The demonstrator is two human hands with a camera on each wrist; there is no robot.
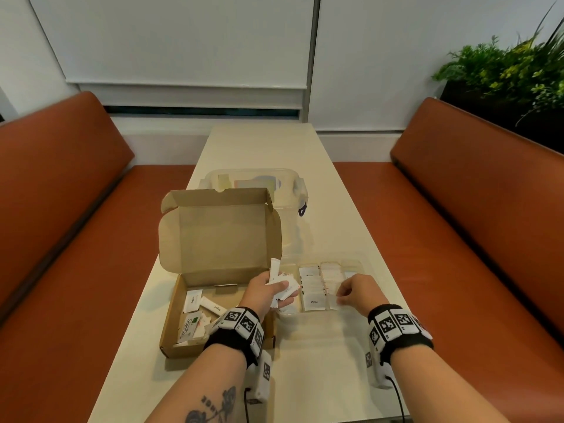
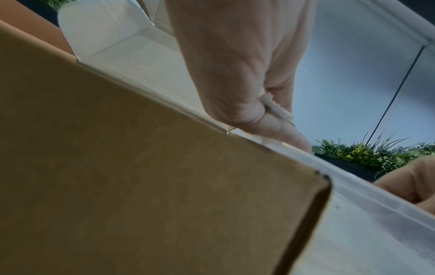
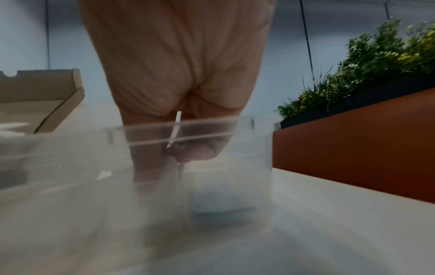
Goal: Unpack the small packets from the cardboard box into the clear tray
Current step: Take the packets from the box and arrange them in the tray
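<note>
1. From the head view, your left hand (image 1: 268,290) clutches a bunch of packets (image 1: 282,285) above the gap between the cardboard box (image 1: 213,300) and the clear tray (image 1: 323,288).
2. Your right hand (image 1: 355,290) hangs over the tray's filled rows.
3. Only the right wrist view shows its fingers (image 3: 202,150) pinching one thin packet (image 3: 175,130) inside the tray.

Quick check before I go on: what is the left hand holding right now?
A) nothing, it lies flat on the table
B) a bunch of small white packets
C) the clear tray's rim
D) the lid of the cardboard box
B: in the head view the left hand has its fingers curled round a bunch of small white packets, between the cardboard box and the clear tray.
</note>
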